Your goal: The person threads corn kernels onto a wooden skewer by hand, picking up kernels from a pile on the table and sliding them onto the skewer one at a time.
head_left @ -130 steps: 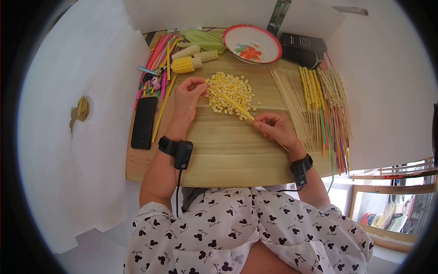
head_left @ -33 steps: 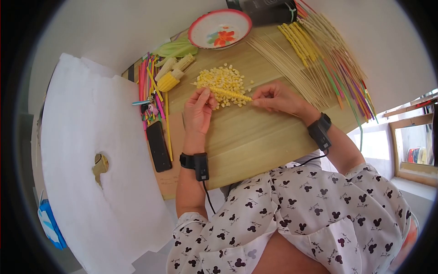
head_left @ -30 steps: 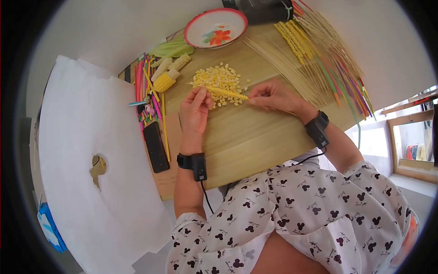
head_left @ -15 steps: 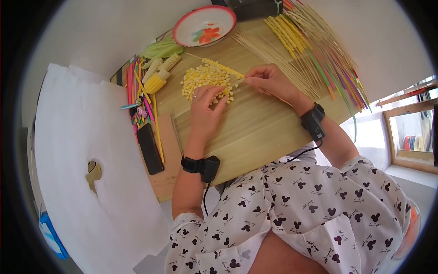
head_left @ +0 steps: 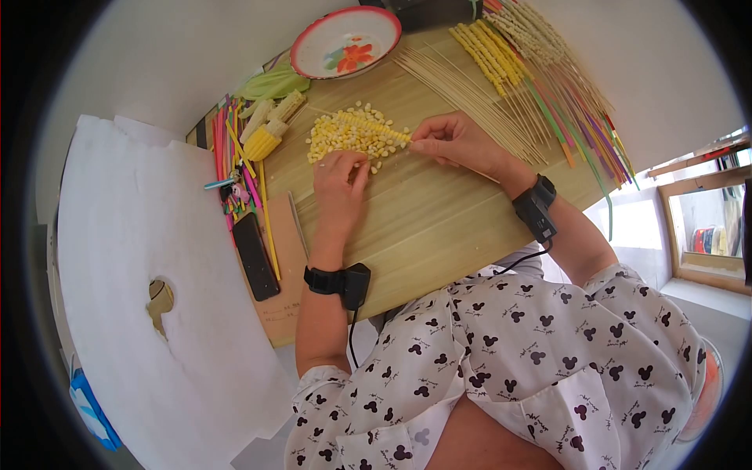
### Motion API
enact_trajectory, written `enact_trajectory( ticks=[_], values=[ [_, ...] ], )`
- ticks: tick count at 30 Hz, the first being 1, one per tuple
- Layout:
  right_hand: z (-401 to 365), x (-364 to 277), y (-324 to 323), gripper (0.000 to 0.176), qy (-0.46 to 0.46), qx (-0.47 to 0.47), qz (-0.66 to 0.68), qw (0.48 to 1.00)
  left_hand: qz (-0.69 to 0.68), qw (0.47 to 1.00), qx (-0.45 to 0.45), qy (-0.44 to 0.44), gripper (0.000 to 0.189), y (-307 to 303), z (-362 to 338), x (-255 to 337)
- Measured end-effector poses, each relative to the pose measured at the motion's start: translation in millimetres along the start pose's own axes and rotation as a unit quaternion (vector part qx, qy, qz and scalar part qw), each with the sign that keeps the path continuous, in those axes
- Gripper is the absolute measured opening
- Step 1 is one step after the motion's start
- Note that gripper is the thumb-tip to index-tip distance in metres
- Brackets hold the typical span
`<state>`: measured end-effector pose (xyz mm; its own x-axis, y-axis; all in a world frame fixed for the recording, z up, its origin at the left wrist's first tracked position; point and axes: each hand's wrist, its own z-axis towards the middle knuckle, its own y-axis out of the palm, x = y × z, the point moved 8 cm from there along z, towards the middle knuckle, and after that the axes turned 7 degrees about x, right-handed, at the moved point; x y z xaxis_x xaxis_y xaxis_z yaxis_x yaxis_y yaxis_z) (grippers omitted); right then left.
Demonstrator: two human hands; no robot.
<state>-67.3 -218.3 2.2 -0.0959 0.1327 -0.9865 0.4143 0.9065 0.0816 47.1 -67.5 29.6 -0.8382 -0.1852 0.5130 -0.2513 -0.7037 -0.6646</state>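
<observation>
My right hand [head_left: 457,142] pinches a wooden skewer close to the last of its threaded kernels. The corn skewer [head_left: 376,128] slants across the top of a loose pile of corn kernels [head_left: 335,135], its bare tip pointing to the far left. At the near edge of that pile is my left hand [head_left: 341,182], fingers bent together and thumb close to the index finger. What its fingertips hold, if anything, is hidden. Beyond my left hand lie a part-stripped corn cob [head_left: 262,142] and a bare cob [head_left: 287,107].
A red-rimmed enamel basin [head_left: 317,63] stands at the back. Bare skewers [head_left: 470,94] and finished yellow corn skewers [head_left: 487,59] lie at the right, beside colored strips [head_left: 576,133]. A phone [head_left: 256,257] rests on brown cardboard [head_left: 290,235] at the left.
The corn skewer has come down and left over the pile with my right hand. My left hand has drawn slightly back and left, its fingers closing up.
</observation>
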Motion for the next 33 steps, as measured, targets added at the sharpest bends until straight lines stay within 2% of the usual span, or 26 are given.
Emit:
enact_trajectory(
  ticks=[1, 4, 8, 10, 14, 16, 17, 19, 20, 22, 26, 28, 33],
  values=[
    [-1, -1, 0, 0.017, 0.005, 0.003, -0.004, 1.000, -0.038, 0.996, -0.003, -0.082, 0.010, -1, -2, -13],
    [-1, 0, 1, 0.017, 0.011, 0.004, -0.011, 1.000, -0.112, 0.983, 0.049, -0.136, 0.010, -8, -3, -29],
    [-3, -4, 2, 0.016, 0.016, 0.004, -0.058, 0.998, -0.149, 0.966, 0.046, -0.206, 0.013, -15, -3, -42],
    [-2, -3, 4, 0.016, 0.012, -0.005, -0.058, 0.998, -0.241, 0.926, 0.063, -0.285, 0.014, -11, -9, -62],
    [-3, -1, 7, 0.015, 0.015, -0.015, -0.051, 0.998, -0.324, 0.887, 0.107, -0.311, 0.016, -15, -10, -81],
    [-4, -3, 9, 0.015, 0.017, -0.021, -0.053, 0.998, -0.413, 0.837, 0.130, -0.334, 0.019, -16, -12, -92],
    [-4, -4, 10, 0.015, 0.021, -0.022, -0.055, 0.998, -0.411, 0.838, 0.135, -0.332, 0.019, -18, -12, -95],
    [-5, -5, 12, 0.014, 0.022, -0.025, -0.057, 0.998, -0.516, 0.767, 0.141, -0.355, 0.022, -15, -13, -102],
    [-5, -4, 12, 0.013, 0.027, -0.022, -0.058, 0.998, -0.514, 0.768, 0.145, -0.354, 0.022, -18, -13, -104],
    [-6, -5, 15, 0.012, 0.019, -0.025, -0.055, 0.998, -0.578, 0.726, 0.133, -0.348, 0.025, -15, -11, -103],
    [-7, -3, 16, 0.010, 0.030, -0.022, -0.049, 0.998, -0.573, 0.722, 0.156, -0.355, 0.025, -16, -13, -104],
    [-7, -2, 17, 0.010, 0.032, -0.030, -0.054, 0.998, -0.582, 0.698, 0.180, -0.376, 0.025, -16, -16, -109],
    [-9, -3, 22, 0.010, 0.041, -0.042, -0.047, 0.997, -0.605, 0.679, 0.193, -0.369, 0.024, -17, -18, -113]
  ],
)
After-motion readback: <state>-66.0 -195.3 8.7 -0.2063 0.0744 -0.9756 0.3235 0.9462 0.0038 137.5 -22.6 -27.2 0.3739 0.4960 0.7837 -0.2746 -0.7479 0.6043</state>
